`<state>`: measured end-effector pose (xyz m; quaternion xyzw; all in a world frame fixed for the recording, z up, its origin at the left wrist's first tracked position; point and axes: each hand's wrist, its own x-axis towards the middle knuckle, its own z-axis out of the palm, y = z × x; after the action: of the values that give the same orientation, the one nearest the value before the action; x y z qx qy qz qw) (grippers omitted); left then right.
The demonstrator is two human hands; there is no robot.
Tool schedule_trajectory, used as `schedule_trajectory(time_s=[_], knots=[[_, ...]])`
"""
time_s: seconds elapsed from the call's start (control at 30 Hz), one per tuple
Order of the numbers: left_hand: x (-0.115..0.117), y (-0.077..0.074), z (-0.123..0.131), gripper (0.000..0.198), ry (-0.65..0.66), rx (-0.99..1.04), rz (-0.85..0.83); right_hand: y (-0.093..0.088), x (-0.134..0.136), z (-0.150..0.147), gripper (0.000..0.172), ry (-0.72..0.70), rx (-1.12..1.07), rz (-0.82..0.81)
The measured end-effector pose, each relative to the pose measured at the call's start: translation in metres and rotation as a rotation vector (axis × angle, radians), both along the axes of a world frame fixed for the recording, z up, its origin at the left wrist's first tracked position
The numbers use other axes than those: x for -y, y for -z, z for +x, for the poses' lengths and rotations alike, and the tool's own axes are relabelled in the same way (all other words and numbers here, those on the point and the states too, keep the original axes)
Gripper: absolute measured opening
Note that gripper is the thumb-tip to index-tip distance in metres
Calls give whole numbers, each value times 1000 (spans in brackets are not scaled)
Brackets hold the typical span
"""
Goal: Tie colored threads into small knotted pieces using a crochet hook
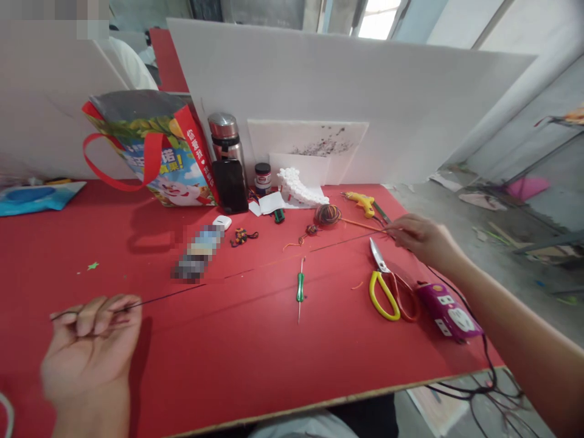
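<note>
A thin variegated yarn [171,294], dark in parts and orange in others, stretches taut above the red table between my two hands. At the left, my left hand [93,340] is palm up with its fingers curled round the yarn. On the right, my right hand [417,237] pinches the yarn between thumb and fingers. An orange strand runs from the multicoloured yarn ball [327,214] to this hand. Below the stretched line lies a green-handled crochet hook [300,289]. Scissors [385,286] with yellow and red handles rest below my right hand.
Beside my right forearm lies a purple packet [449,311], near black cables [490,365]. A yellow glue gun [362,202] sits farther back. A shopping bag [150,152], a steel flask [225,137], a black phone [230,187] and a white board [387,103] line the back.
</note>
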<state>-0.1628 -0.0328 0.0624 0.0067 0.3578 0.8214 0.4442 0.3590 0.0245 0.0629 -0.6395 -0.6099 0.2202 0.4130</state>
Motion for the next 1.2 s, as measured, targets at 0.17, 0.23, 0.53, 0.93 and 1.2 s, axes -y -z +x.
schedule_trajectory(time_s=[0.17, 0.23, 0.53, 0.93, 1.2], knots=[[-5, 1, 8, 55, 2, -32, -42, 16, -18, 2, 47, 71, -274, -20], [-5, 5, 13, 54, 41, -81, -58, 14, -21, -10, 50, 39, -380, -21], [-22, 13, 66, 39, 443, -557, 165, -47, -18, -78, 37, -179, -693, 86], [-78, 59, 115, 50, 518, -1164, 32, -21, -29, -37, 4, 179, 318, 7], [-67, 82, 113, 47, 734, -1369, 28, 31, -58, -114, 30, -160, 610, -85]])
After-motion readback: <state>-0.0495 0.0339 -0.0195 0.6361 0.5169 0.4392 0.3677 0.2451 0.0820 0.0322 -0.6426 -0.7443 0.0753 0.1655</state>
